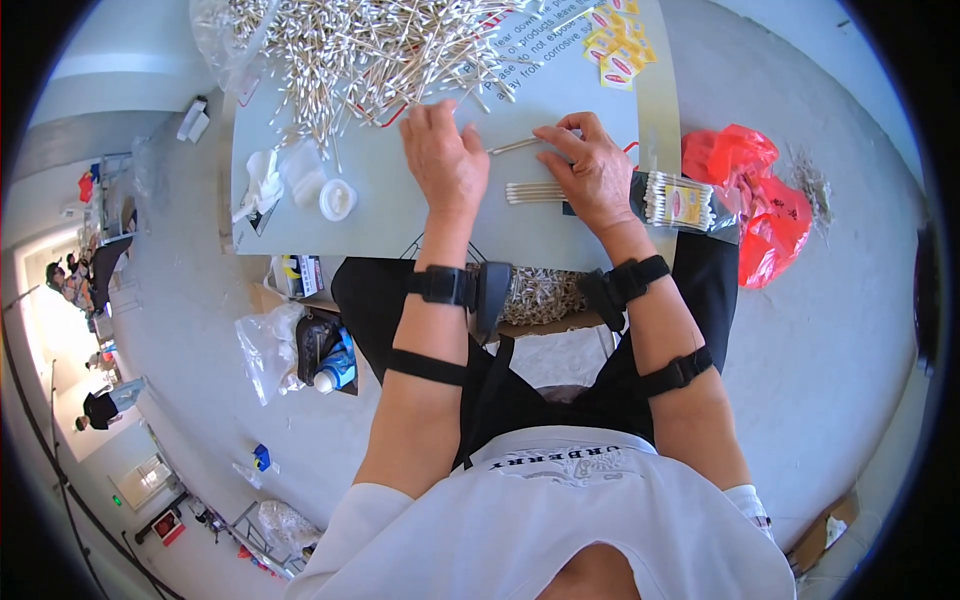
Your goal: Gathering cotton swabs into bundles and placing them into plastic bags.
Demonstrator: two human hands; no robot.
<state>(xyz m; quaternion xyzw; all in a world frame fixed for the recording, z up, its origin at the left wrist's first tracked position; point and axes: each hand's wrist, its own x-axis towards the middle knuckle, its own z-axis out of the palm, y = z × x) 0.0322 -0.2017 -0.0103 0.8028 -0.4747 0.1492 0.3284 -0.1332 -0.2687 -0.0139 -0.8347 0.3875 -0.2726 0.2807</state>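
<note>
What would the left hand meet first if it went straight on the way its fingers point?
Most likely the loose pile of cotton swabs just ahead of the left hand, though it might pass above them: depth is unclear here.

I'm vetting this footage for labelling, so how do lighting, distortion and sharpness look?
Head view: scene curves into a black rim; far left in it, glare washes out the opening; in its upper middle, left hand, right hand and swab pile look well lit, without obvious blur.
</note>
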